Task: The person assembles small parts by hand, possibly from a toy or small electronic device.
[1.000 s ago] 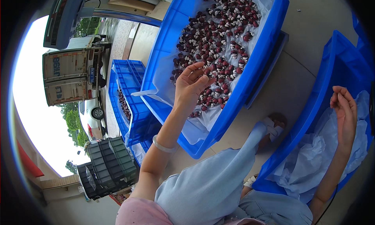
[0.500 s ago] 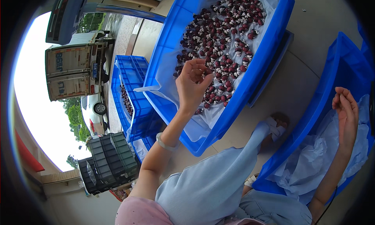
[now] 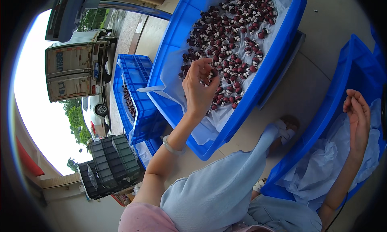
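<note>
Small round dark-red pieces with white stubs, which look like mushrooms, lie spread on white sheeting in a big blue crate. My left hand hovers over the crate's near left part. Its fingers and thumb curl around what looks like one dark mushroom, mostly hidden by the fingers. At the right, my right hand is raised above another blue crate, fingers loosely bent and apart from the thumb, holding nothing. Crumpled white sheeting lines that crate.
Stacked blue crates with more dark-red pieces stand at the left. Behind them are dark green crates. A dark platform sits under the big crate. Outside are a truck and a white car.
My left hand has turned slightly, and a dark piece now shows between its thumb and fingers. The view has shifted a little. My right hand has stayed in place.
</note>
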The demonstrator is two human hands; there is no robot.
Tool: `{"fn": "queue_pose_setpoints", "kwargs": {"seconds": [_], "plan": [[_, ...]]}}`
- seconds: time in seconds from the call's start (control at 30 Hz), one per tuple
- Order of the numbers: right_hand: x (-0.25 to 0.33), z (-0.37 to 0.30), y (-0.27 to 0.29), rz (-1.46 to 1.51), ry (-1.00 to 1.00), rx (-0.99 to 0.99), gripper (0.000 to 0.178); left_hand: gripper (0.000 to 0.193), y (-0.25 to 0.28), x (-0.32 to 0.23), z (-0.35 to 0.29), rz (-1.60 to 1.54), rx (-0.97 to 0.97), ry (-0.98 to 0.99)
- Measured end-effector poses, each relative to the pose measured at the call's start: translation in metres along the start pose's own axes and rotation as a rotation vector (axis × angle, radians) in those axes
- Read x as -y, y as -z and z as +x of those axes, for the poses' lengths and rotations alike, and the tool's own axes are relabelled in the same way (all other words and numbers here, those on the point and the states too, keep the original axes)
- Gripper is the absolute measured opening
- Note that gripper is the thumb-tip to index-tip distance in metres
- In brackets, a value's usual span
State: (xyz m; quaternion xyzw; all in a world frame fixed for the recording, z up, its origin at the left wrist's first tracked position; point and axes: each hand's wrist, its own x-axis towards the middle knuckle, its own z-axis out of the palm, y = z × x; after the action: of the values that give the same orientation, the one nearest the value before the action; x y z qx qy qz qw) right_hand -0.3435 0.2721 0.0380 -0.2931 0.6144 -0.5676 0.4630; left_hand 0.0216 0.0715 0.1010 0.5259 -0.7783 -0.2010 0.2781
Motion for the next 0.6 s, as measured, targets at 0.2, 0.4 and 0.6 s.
{"fn": "queue_pose_setpoints", "kwargs": {"seconds": [0.2,0.4,0.6], "plan": [[0.011,-0.008,-0.01,-0.025,-0.004,-0.068,0.023,0.042,-0.008,-0.017,0.003,-0.172,0.0,-0.012],[0.018,-0.024,-0.073,0.134,0.035,0.074,0.021,0.05,-0.021,-0.067,-0.01,-0.539,0.129,-0.083],[0.035,-0.041,-0.135,0.2,0.244,0.167,0.023,0.056,-0.026,-0.108,-0.038,-0.66,0.308,-0.045]]}}
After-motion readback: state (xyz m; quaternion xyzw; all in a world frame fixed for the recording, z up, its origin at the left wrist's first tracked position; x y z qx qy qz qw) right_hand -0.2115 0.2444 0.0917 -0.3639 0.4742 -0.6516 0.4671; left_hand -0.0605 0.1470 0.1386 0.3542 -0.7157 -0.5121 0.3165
